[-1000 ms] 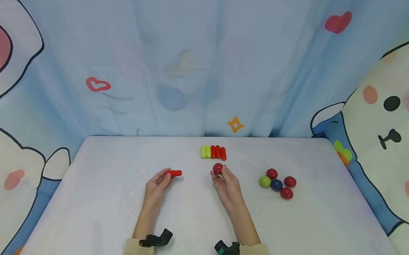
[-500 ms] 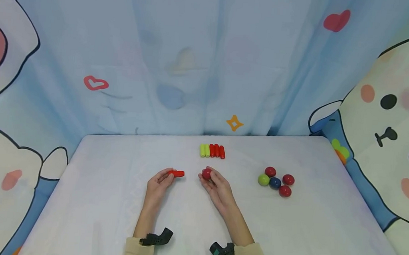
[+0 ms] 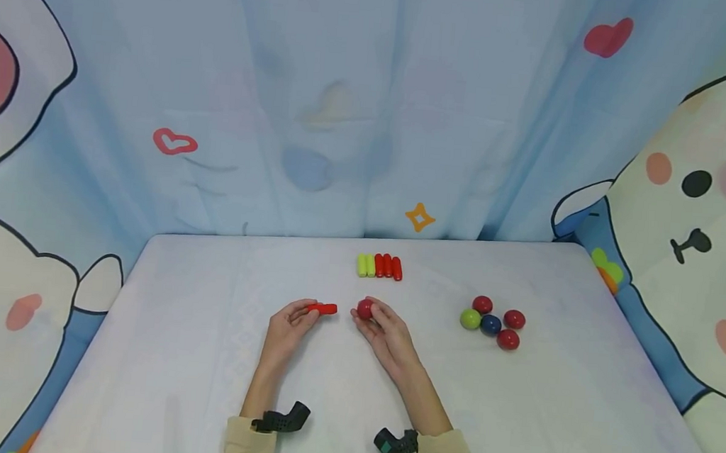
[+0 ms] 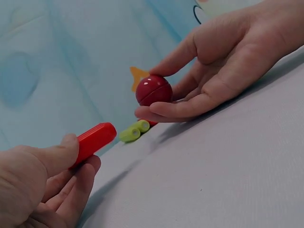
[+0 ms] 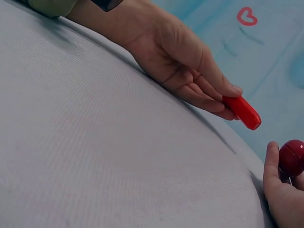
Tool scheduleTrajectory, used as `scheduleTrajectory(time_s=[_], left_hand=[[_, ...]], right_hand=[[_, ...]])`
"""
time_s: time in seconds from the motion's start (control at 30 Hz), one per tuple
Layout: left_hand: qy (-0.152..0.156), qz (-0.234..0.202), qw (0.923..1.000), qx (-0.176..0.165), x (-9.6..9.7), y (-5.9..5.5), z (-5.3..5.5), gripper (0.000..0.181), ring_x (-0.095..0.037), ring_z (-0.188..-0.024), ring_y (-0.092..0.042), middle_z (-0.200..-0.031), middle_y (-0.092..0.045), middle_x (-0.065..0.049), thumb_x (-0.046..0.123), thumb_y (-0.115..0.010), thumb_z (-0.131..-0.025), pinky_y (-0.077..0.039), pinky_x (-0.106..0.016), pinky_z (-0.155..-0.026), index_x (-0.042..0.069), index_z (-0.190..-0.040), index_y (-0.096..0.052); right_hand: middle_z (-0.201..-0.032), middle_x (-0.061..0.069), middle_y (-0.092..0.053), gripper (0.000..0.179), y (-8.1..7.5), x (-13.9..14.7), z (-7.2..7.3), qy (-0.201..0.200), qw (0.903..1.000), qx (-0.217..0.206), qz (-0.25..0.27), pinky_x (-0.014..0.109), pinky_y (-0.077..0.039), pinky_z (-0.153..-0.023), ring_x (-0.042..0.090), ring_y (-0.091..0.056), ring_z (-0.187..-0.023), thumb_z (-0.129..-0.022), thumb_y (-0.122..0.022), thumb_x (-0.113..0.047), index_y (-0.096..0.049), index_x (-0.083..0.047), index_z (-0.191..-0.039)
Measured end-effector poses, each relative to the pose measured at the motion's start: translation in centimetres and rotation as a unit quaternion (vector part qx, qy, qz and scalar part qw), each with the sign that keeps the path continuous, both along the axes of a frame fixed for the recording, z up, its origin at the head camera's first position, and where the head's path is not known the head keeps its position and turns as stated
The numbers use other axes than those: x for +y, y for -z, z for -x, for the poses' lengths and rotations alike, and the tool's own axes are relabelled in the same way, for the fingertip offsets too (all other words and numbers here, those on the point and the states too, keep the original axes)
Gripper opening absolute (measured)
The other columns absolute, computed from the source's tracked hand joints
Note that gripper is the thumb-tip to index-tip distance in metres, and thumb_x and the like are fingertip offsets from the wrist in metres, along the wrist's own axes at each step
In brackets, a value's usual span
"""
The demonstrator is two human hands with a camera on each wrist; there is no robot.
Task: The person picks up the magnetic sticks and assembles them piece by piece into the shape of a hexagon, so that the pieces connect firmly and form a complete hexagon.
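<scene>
My left hand (image 3: 287, 326) pinches one end of a short red stick (image 3: 326, 309) between thumb and fingers, its free end pointing right. In the left wrist view the red stick (image 4: 95, 142) looks smooth and rod-shaped. Just across a small gap, my right hand (image 3: 391, 335) holds a glossy dark red ball (image 3: 365, 308) with thumb and fingertips. A seam line runs around the ball (image 4: 154, 90) in the left wrist view. Both things are held above the white table, apart from each other. At the right wrist view's edge, the ball (image 5: 291, 157) is partly cut off.
Behind the hands lies a row of small sticks, green ones (image 3: 366, 265) at left and red ones (image 3: 388, 266) at right. To the right sit several balls: red (image 3: 508, 339), a green one (image 3: 470, 319) and a blue one (image 3: 490, 325). A blue curtain (image 3: 270, 105) hangs behind the white table (image 3: 199, 356).
My right hand has carried the red ball left and toward me, nearer the red stick. My left hand has shifted slightly right, still pinching the stick.
</scene>
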State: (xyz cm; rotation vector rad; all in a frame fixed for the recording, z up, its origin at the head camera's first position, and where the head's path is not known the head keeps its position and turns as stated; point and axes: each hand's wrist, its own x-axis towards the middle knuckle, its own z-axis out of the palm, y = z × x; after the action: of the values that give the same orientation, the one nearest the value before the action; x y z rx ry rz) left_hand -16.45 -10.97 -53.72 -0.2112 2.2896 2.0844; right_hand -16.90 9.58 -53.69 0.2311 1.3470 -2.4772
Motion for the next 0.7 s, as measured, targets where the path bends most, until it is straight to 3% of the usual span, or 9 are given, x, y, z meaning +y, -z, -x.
scheduleTrajectory(time_s=[0.17,0.33,0.57,0.7], left_hand=[[0.028,0.001,0.9996,0.000,0.24,0.09,0.05,0.034,-0.012,-0.100,-0.067,-0.116,-0.070,-0.016,0.020,-0.070,-0.089,-0.053,-0.016,-0.083,0.004,-0.119,-0.066],[0.030,0.013,0.9994,0.007,0.36,0.28,-0.14,0.035,-0.016,-0.104,-0.067,-0.117,-0.070,-0.013,0.025,-0.071,-0.088,-0.054,-0.020,-0.087,0.009,-0.119,-0.067],[0.063,-0.010,0.9979,0.009,0.39,0.45,-0.05,0.038,-0.014,-0.102,-0.068,-0.114,-0.071,-0.010,0.031,-0.074,-0.086,-0.053,-0.016,-0.085,0.011,-0.117,-0.068],[0.061,-0.008,0.9981,0.009,0.41,0.38,-0.13,0.037,-0.011,-0.099,-0.068,-0.113,-0.072,-0.010,0.030,-0.074,-0.086,-0.053,-0.016,-0.083,0.011,-0.117,-0.068]], right_hand=[[-0.144,0.015,-0.040,0.051,0.05,-0.10,0.00,-0.011,0.9993,0.010,-0.035,0.032,-0.048,-0.100,0.023,-0.056,-0.124,-0.100,-0.052,-0.019,-0.033,-0.005,-0.145],[-0.144,0.016,-0.040,0.054,0.12,-0.13,-0.08,-0.028,0.9971,0.020,-0.068,0.034,-0.049,-0.100,0.024,-0.056,-0.125,-0.098,-0.056,-0.021,-0.033,-0.005,-0.144],[-0.140,0.018,-0.045,0.046,-0.11,-0.46,-0.32,-0.060,0.9886,0.037,-0.133,0.034,-0.051,-0.097,0.020,-0.059,-0.118,-0.098,-0.056,-0.021,-0.038,-0.004,-0.138],[-0.140,0.018,-0.046,0.046,-0.14,-0.56,-0.37,-0.062,0.9871,0.042,-0.141,0.033,-0.052,-0.095,0.020,-0.059,-0.118,-0.098,-0.056,-0.022,-0.039,-0.004,-0.138]])
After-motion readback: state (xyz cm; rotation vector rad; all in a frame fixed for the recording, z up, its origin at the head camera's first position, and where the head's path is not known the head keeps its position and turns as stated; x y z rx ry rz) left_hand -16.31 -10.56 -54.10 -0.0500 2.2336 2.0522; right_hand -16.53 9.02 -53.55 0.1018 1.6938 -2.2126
